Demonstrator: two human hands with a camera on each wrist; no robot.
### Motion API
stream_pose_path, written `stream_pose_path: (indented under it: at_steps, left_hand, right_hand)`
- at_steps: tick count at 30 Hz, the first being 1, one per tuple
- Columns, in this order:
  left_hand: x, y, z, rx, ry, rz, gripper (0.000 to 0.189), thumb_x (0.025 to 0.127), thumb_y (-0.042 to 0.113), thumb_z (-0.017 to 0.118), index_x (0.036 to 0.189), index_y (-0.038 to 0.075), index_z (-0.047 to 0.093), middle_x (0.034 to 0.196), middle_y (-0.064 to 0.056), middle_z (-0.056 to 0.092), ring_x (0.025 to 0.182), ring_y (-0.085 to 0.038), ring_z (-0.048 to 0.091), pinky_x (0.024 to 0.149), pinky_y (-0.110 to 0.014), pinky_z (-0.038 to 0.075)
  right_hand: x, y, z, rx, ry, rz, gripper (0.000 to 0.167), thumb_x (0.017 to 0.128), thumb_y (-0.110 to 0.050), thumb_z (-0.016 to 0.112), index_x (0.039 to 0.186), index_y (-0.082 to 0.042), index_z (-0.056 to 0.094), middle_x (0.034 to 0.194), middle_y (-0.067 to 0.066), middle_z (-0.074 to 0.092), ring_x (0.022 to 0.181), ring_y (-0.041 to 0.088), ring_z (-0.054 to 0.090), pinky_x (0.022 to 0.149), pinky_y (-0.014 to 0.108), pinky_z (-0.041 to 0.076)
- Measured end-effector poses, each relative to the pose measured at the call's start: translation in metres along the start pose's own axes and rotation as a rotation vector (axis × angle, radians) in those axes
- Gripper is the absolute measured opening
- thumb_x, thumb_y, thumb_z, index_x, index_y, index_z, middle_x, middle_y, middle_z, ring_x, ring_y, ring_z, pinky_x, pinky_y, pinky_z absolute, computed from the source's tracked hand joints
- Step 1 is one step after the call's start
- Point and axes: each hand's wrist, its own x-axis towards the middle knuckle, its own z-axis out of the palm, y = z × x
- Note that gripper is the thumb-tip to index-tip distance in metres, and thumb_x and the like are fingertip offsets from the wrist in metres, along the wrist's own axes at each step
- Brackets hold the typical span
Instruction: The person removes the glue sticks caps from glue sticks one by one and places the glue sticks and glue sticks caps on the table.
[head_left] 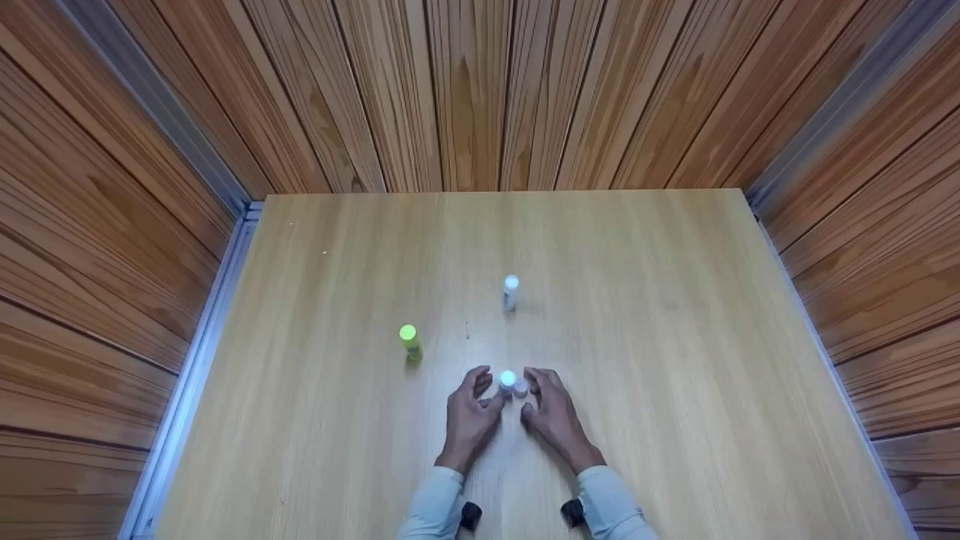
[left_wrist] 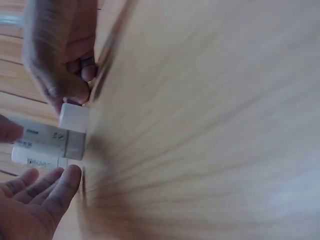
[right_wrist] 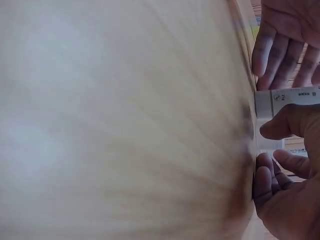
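A white printed tube point(head_left: 508, 380), shaped like a glue stick, stands upright on the table between the two hands. In the left wrist view its grey base shows at the tabletop. A short white cap point(left_wrist: 74, 117) stands right beside the tube. My left hand point(head_left: 472, 424) is at the tube's left, its fingers extended and its thumb close to the tube. At the cap's right is my right hand point(head_left: 556, 420), with fingers loosely bent. In the right wrist view, the right thumb point(right_wrist: 285, 122) overlaps the tube and cap.
A green tube point(head_left: 411, 343) stands upright to the left, beyond the left hand. Farther back stands another white tube point(head_left: 511, 292). The wooden table point(head_left: 675, 315) is enclosed by plank walls point(head_left: 465, 97) at the back and both sides.
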Motion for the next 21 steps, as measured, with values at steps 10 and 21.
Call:
stream_pose_path:
  at_steps: [10, 21]
  left_hand:
    - [0.014, 0.011, -0.01, -0.099, 0.131, -0.185, 0.033, 0.089, 0.003, 0.059, 0.122, 0.002, 0.058, 0.114, -0.014, 0.065, 0.107, -0.027, 0.062, 0.094, -0.041, 0.05]
    - [0.043, 0.02, -0.015, -0.251, 0.105, -0.101, 0.036, 0.093, 0.002, 0.057, 0.128, -0.001, 0.053, 0.123, -0.018, 0.061, 0.117, -0.03, 0.057, 0.099, -0.041, 0.046]
  right_hand:
    - [0.007, 0.006, -0.016, 0.266, -0.001, 0.068, 0.048, 0.081, 0.012, 0.057, 0.129, 0.006, 0.053, 0.118, 0.016, 0.06, 0.1, 0.026, 0.059, 0.08, 0.026, 0.05]
    - [0.045, 0.008, -0.043, 0.4, 0.031, 0.187, 0.045, 0.086, 0.002, 0.063, 0.13, 0.001, 0.054, 0.12, 0.017, 0.06, 0.109, 0.03, 0.059, 0.089, 0.033, 0.052]
